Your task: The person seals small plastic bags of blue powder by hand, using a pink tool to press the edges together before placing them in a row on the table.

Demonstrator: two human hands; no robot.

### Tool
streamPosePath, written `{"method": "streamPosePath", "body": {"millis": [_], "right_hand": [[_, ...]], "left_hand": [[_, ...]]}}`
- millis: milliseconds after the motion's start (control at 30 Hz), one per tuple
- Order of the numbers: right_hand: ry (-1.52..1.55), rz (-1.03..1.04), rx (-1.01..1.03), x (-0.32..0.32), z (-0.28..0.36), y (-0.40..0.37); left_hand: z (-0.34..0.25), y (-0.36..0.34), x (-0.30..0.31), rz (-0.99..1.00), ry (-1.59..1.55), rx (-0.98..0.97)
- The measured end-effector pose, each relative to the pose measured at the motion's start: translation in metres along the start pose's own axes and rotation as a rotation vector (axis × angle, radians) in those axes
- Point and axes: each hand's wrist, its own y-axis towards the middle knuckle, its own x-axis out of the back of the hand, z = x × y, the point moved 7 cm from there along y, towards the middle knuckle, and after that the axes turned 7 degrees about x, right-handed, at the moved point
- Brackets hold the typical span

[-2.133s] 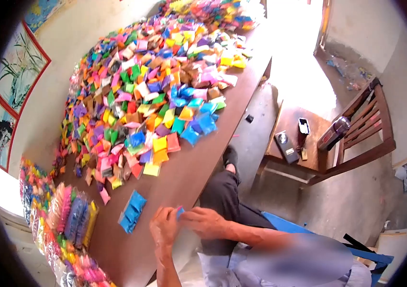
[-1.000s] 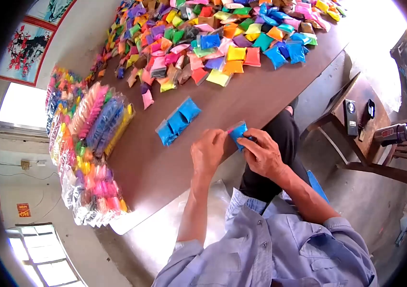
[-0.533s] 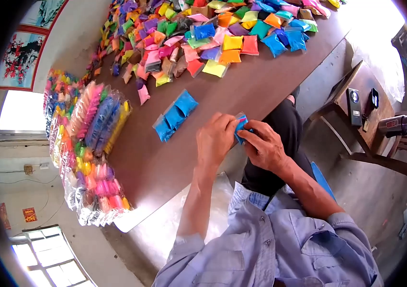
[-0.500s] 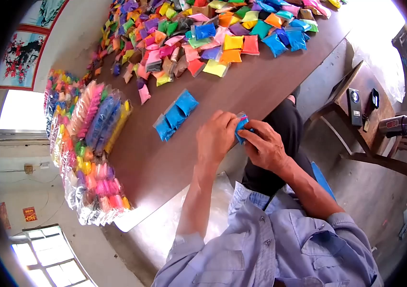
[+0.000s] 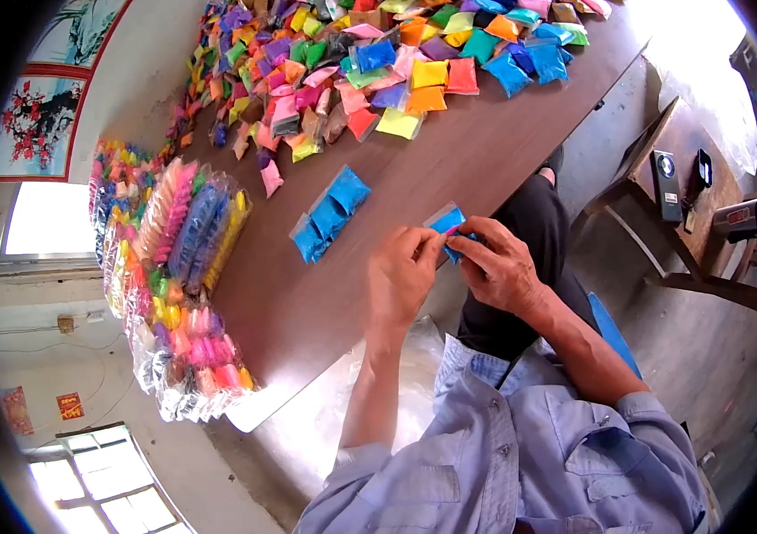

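Near the front edge of the brown table [image 5: 307, 311], a small blue packet [image 5: 447, 220] with a bit of pink at its lower side is held between both hands. My left hand [image 5: 405, 271] pinches its left side. My right hand [image 5: 503, 267] has its fingers closed on the right side, where more blue shows under the fingertips. Beyond my left hand, several blue packets [image 5: 329, 214] lie side by side in a row on the table, touching neither hand.
A large pile of coloured packets [image 5: 427, 76] covers the far part of the table. Clear bags of packets [image 5: 191, 222] stand along the left edge. At right, a wooden stool [image 5: 686, 178] bears a black device [image 5: 666, 187] and a dark cylinder [image 5: 744, 218].
The held packet has turned and shows more of its blue face and clear top edge. My left hand's fingers have shifted down its side. The view has moved slightly.
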Motion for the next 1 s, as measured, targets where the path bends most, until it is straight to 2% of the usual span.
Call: {"method": "streamPosePath", "body": {"millis": [233, 367, 467, 733, 833, 933, 1000], "right_hand": [[-0.019, -0.016, 0.040, 0.002, 0.004, 0.003], [-0.009, 0.009, -0.013, 0.002, 0.000, 0.000], [-0.008, -0.007, -0.029, 0.000, 0.000, 0.000], [-0.025, -0.010, 0.009, 0.000, 0.003, 0.004], [-0.027, 0.003, -0.016, 0.002, 0.000, 0.002], [-0.014, -0.006, -0.031, 0.002, 0.002, 0.003], [0.001, 0.024, -0.080, 0.000, 0.001, 0.003]], "left_hand": [[0.021, 0.020, 0.002, -0.142, 0.028, -0.027], [0.006, 0.007, 0.008, -0.104, 0.026, -0.030], [0.008, -0.011, 0.002, -0.078, -0.048, 0.060], [0.035, 0.004, 0.006, -0.194, 0.062, 0.063], [0.031, -0.004, 0.010, -0.168, 0.023, 0.106], [0.017, -0.015, 0.002, -0.089, -0.056, 0.052], [0.018, -0.015, -0.002, -0.110, -0.026, 0.072]]}}
